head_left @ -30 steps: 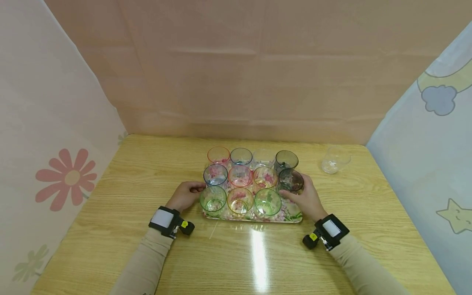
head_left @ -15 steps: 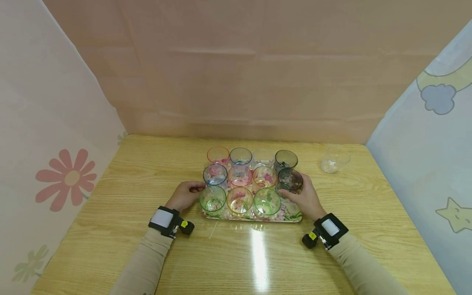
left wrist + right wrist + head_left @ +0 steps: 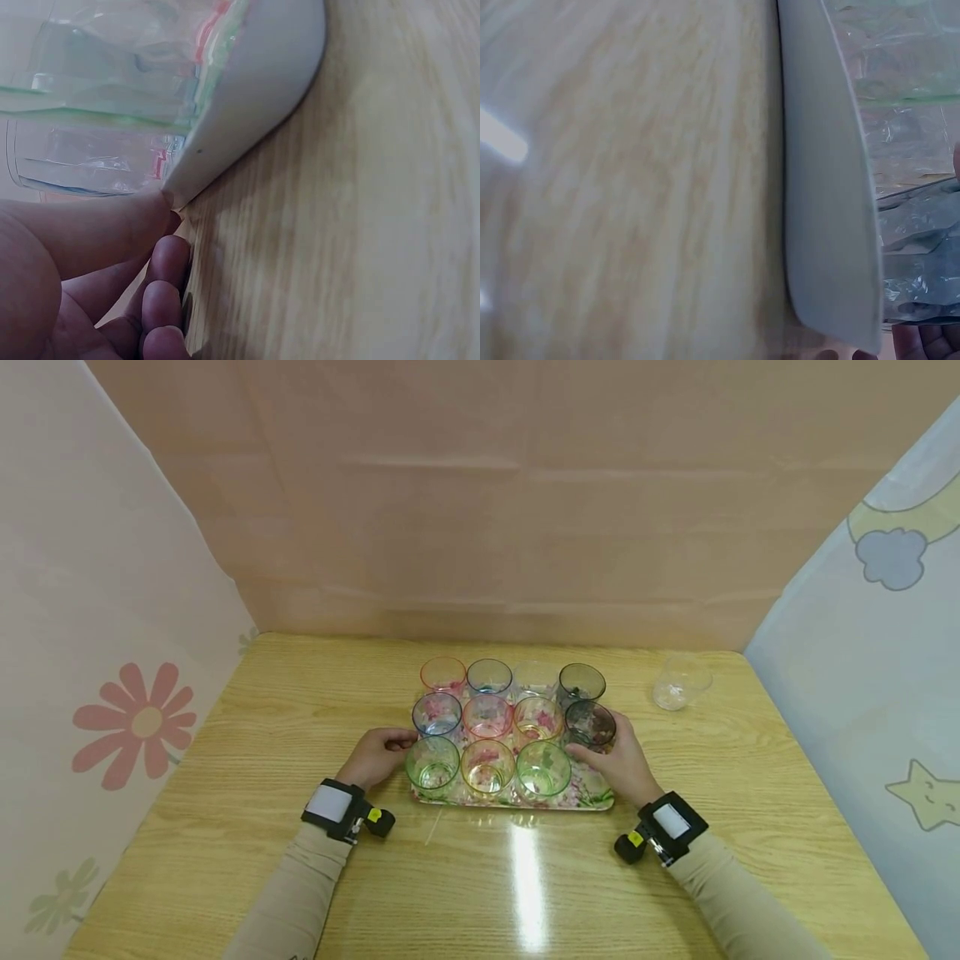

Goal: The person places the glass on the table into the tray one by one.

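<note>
1. The tray [image 3: 596, 800] with the flower print sits mid-bench, a bit toward the near edge, loaded with eleven tinted tumblers [image 3: 488, 767] in rows. A near-right slot stands bare.
2. The left hand [image 3: 372, 757] has its grip on the tray's left edge; the left wrist view shows the thumb [image 3: 90, 225] on the rim and the fingers curled under it. The right hand [image 3: 621, 765] is at the right edge, fingers curled by the dark tumbler [image 3: 590, 725], but whether they grip the rim I can't tell.
3. Handling guess: the tray looks stiff and smooth, the cups light, slippery and tippy, so hold both short edges and keep it dead level.
4. A clear cup [image 3: 679, 683] sits alone far right on the bench [image 3: 225, 860].
5. Versus a second ago: basically nothing changed, the hands and tray are in the same spots.
</note>
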`<control>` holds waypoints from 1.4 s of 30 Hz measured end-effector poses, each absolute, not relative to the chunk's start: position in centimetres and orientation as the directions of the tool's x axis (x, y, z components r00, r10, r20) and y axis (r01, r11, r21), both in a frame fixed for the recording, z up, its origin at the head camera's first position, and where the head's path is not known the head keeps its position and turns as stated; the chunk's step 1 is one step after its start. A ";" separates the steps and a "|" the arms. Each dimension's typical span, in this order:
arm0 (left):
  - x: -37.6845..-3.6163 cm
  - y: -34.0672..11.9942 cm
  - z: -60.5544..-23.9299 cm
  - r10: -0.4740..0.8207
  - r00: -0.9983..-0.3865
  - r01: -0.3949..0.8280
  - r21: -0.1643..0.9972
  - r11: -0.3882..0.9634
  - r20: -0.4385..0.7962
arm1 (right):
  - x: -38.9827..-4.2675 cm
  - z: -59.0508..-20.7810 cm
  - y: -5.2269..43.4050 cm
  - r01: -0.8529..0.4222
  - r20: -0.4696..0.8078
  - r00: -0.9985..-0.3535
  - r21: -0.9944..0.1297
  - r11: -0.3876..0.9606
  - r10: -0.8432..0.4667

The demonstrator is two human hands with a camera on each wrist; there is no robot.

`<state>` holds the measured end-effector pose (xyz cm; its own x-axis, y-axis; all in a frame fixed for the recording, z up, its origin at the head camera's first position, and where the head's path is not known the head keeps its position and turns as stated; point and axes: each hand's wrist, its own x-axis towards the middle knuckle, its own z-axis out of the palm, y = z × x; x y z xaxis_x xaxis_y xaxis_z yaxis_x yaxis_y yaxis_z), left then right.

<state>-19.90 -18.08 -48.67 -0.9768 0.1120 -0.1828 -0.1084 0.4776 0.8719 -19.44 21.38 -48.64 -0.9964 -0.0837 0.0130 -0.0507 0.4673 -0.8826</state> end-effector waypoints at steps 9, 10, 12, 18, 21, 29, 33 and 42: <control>-19.7 -18.0 -48.4 0.118 -0.976 -0.105 0.874 0.474 -0.181 | -19.6 -48.5 21.1 -0.036 -0.003 -0.996 -0.887 0.461 -0.084; -19.7 -18.0 -48.4 0.120 -0.976 -0.103 0.874 0.475 -0.181 | -19.6 -48.5 21.2 -0.041 0.002 -0.996 -0.888 0.459 -0.085; -19.7 -18.0 -48.4 0.120 -0.976 -0.103 0.873 0.478 -0.181 | -19.6 -48.5 21.2 -0.048 0.009 -0.996 -0.891 0.452 -0.087; -19.8 -18.0 -48.6 0.115 -0.976 -0.108 0.873 0.475 -0.183 | -19.4 -48.5 21.6 -0.041 0.000 -0.995 -0.908 0.418 -0.096; -19.8 -18.0 -48.6 0.111 -0.977 -0.111 0.872 0.477 -0.185 | -19.1 -48.3 22.0 -0.052 0.007 -0.994 -0.911 0.409 -0.110; -19.7 -18.2 -48.7 0.109 -0.975 -0.116 0.866 0.487 -0.191 | -18.1 -47.2 23.2 -0.171 0.137 -0.984 -0.903 0.395 -0.112; -19.9 -18.2 -48.8 0.113 -0.976 -0.110 0.867 0.486 -0.187 | -18.1 -46.2 24.2 -0.264 0.257 -0.964 -0.901 0.343 -0.067; -19.9 -18.2 -48.9 0.117 -0.977 -0.097 0.866 0.491 -0.176 | -20.6 -42.7 27.9 -0.369 0.430 -0.896 -0.858 0.358 0.108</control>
